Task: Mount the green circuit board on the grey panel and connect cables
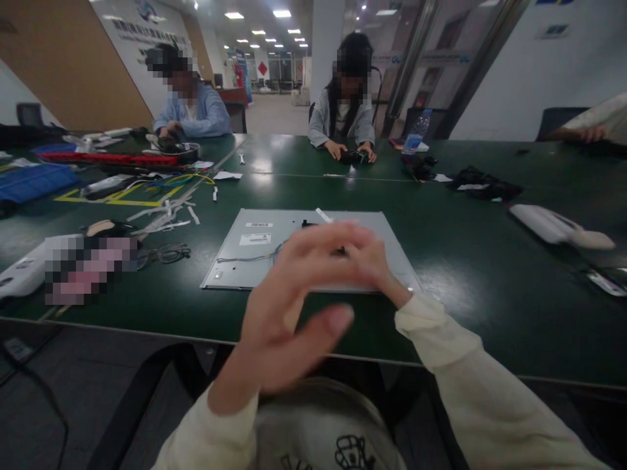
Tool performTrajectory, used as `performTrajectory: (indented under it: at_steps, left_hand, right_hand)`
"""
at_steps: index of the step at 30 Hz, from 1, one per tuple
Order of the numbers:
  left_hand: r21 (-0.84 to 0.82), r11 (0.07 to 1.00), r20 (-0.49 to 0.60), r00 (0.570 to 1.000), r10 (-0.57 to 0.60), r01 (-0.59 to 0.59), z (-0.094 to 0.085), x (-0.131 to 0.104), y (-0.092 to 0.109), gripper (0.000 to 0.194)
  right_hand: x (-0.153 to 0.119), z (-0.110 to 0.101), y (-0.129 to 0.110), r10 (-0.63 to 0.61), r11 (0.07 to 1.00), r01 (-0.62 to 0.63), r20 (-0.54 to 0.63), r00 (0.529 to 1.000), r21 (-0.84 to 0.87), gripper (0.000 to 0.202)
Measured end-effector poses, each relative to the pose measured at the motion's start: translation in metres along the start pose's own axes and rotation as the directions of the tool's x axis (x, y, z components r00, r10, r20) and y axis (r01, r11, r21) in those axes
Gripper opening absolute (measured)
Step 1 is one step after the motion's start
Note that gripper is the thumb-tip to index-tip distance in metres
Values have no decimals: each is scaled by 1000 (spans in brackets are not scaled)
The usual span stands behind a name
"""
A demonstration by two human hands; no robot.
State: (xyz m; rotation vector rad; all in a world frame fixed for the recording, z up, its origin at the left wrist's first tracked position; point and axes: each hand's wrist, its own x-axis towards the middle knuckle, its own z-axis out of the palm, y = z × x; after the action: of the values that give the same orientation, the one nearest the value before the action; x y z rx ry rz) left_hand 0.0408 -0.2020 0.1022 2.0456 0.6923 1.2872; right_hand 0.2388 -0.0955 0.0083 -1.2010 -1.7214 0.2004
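A flat grey panel (255,267) with labels and thin wires (245,259), like the back of a display screen, lies on the green table. Raised in front of it is my left hand (294,307), slightly blurred. Its fingers curve to the right and the thumb stands well apart, with nothing seen between them. My right hand (379,261) is over the panel's right half, behind my left hand. Its fingers are mostly covered, so I cannot see whether they grip anything. A small white strip (323,215) shows at the panel's far edge, just beyond my fingers.
Eyeglasses (169,253), paper scraps (171,219) and a blue tray (36,183) are on the left. A white device (553,225) and black fabric (484,183) lie right. Across the table two people handle dark objects near a water bottle (417,134); another person's arm (597,121) shows far right.
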Motion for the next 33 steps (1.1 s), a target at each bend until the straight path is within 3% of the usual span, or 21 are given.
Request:
performTrajectory:
  at_steps: [2, 4, 7, 9, 14, 18, 21, 26, 33]
  left_hand:
    - [-26, 999, -132, 990, -47, 44, 1, 48, -36, 35]
    - [14, 990, -210, 968, -137, 143, 2, 80, -83, 37]
    - [10, 925, -194, 908, -371, 380, 2, 99, -144, 36]
    - [-23, 890, -148, 878, -454, 456, -1, 98, -164, 30]
    - [-103, 857, 1, 862, -507, 505, -10, 85, -171, 26]
    - [-138, 863, 26, 873, -487, 486, -15, 80, -174, 25]
    - [-172, 877, -24, 888, -459, 449, -16, 80, -178, 24]
    - [-174, 875, -134, 870, -475, 451, -19, 80, -177, 24]
    - [-188, 895, -283, 850, -444, 405, -30, 83, -177, 24]
  right_hand:
    - [0, 0, 1, 1, 1000, -1, 12, 1000, 8, 23]
    - [2, 0, 2, 19, 999, -19, 23, 1000, 29, 24]
    - [3, 0, 3, 36, 998, -39, 61, 997, 58, 24]
    - [4, 0, 4, 33, 997, -39, 98, 995, 63, 24]
    - [3, 2, 4, 42, 996, -53, 153, 987, 70, 25]
    - [2, 2, 3, 36, 994, -54, 193, 980, 91, 25]
    - [3, 0, 2, 47, 995, -65, 219, 975, 75, 25]
    - [7, -4, 5, 113, 992, -125, 253, 961, 34, 23]
    - [13, -12, 11, 148, 984, -163, 185, 972, 70, 25]
